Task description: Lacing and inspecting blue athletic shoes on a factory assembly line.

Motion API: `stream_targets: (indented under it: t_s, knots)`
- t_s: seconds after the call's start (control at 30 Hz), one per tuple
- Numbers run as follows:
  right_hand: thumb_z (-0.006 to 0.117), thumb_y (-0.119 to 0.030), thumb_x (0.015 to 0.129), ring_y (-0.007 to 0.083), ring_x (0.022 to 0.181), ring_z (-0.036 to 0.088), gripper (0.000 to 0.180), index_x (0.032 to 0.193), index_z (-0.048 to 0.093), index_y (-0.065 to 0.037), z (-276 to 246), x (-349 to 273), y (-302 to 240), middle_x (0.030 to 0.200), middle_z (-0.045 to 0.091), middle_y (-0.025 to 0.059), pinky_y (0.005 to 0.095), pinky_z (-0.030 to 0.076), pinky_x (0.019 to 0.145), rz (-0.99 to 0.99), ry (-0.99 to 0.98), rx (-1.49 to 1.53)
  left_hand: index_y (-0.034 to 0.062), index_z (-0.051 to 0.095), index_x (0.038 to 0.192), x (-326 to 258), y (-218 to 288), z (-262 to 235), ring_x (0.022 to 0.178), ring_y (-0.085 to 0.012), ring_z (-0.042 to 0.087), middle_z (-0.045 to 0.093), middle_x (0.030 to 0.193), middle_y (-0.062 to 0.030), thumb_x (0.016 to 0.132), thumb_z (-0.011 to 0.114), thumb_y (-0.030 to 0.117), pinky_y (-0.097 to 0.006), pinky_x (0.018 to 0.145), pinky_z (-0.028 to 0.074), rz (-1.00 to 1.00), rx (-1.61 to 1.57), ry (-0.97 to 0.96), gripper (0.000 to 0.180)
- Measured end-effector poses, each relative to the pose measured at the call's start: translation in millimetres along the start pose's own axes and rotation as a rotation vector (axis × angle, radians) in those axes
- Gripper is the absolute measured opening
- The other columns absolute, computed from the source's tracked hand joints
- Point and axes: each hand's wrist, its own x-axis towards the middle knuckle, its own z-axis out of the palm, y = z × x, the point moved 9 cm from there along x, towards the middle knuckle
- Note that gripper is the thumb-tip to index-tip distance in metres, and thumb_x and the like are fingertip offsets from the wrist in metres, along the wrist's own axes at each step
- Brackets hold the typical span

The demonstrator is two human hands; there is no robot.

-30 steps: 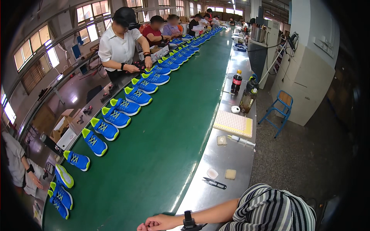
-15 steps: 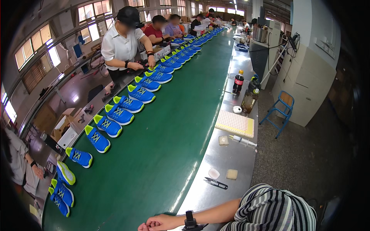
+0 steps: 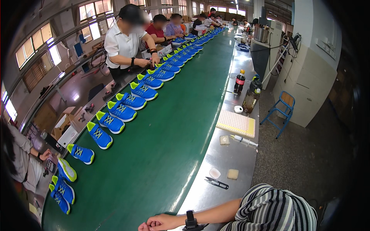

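Observation:
My right hand (image 3: 162, 222) rests at the near edge of the green conveyor belt (image 3: 154, 154), its fingers loosely bent and a little apart, with nothing visible in them. The lower picture edge cuts part of it off. A black strap with a small device (image 3: 190, 221) is around its wrist. My left hand is not in view. Black thread snips (image 3: 216, 183) lie on the metal ledge beyond my forearm, beside a whitish oval piece (image 3: 214, 173) and a pale yellow block (image 3: 232, 174). Blue sneakers (image 3: 101, 136) with lime-green linings line the belt's far left side.
Farther along the ledge lie another pale block (image 3: 224, 140), a syringe (image 3: 243, 140), a sticker sheet (image 3: 236, 122), a cola bottle (image 3: 239, 81) and a drinking bottle (image 3: 251, 96). A blue stool (image 3: 283, 111) stands right. Co-workers (image 3: 125, 48) work across the belt.
The sneakers have shifted slightly away along the belt. A co-worker at the left has raised a hand, and the one in white has moved a little. My right hand stays put.

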Motion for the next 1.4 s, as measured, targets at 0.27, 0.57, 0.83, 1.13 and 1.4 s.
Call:
stream_targets:
  t_s: [0.27, 0.57, 0.83, 1.13, 1.4]
  knots:
    - [0.064, -0.03, 0.091, 0.0113, 0.073, 0.054, 0.034, 0.111, 0.059, -0.002, -3.5, 3.1, -8.9, 0.086, 0.059, 0.002, 0.0269, 0.046, 0.066, -0.085, 0.03, -0.144, 0.0009, 0.059, 0.103, 4.7, -4.3, -1.2, 0.087, -0.0197, 0.063, 0.064, 0.091, -0.0094, 0.097, 0.054, 0.01, -0.032, 0.081, 0.053, 0.026, 0.026, -0.082, 0.012]
    - [0.064, -0.018, 0.089, 0.0099, 0.063, 0.055, 0.017, 0.091, 0.059, -0.001, -12.0, 1.9, -20.8, 0.069, 0.061, 0.0011, 0.026, 0.046, 0.062, -0.05, 0.155, -0.051, -0.0009, 0.057, 0.116, 1.4, 1.4, 4.3, 0.097, -0.0215, 0.064, 0.066, 0.105, -0.0156, 0.096, 0.058, 0.013, -0.032, 0.086, 0.051, 0.039, 0.11, -0.193, 0.024]
    - [0.066, -0.013, 0.087, 0.0091, 0.064, 0.058, 0.014, 0.09, 0.055, -0.004, -2.8, -10.3, -12.3, 0.071, 0.063, 0.0025, 0.0255, 0.047, 0.06, -0.104, 0.217, 0.084, 0.0003, 0.056, 0.12, -9.6, -4.2, -7.8, 0.1, -0.0216, 0.063, 0.067, 0.107, -0.015, 0.096, 0.059, 0.02, -0.032, 0.091, 0.049, 0.027, 0.13, -0.187, 0.031]
    - [0.081, -0.011, 0.077, 0.0074, 0.081, 0.058, 0.048, 0.116, 0.055, -0.006, -46.2, -25.8, -55.7, 0.09, 0.06, -0.0012, 0.0236, 0.047, 0.073, -0.105, 0.109, -0.053, 0.0094, 0.043, 0.126, 11.0, -26.9, 43.7, 0.065, -0.0104, 0.046, 0.037, 0.062, 0.0052, 0.097, 0.043, 0.015, -0.031, 0.076, 0.046, -0.088, -0.485, -0.293, 0.03]
    - [0.069, -0.001, 0.081, 0.0066, 0.076, 0.053, 0.036, 0.114, 0.057, -0.003, -43.8, -24.9, -48.8, 0.083, 0.057, -0.0016, 0.0229, 0.045, 0.07, -0.078, 0.077, 0.078, 0.0078, 0.041, 0.104, 4.4, -25.1, 51.7, 0.054, -0.0072, 0.029, 0.029, 0.058, 0.0058, 0.086, 0.042, 0.01, -0.025, 0.055, 0.028, -0.104, -0.468, -0.284, 0.019]
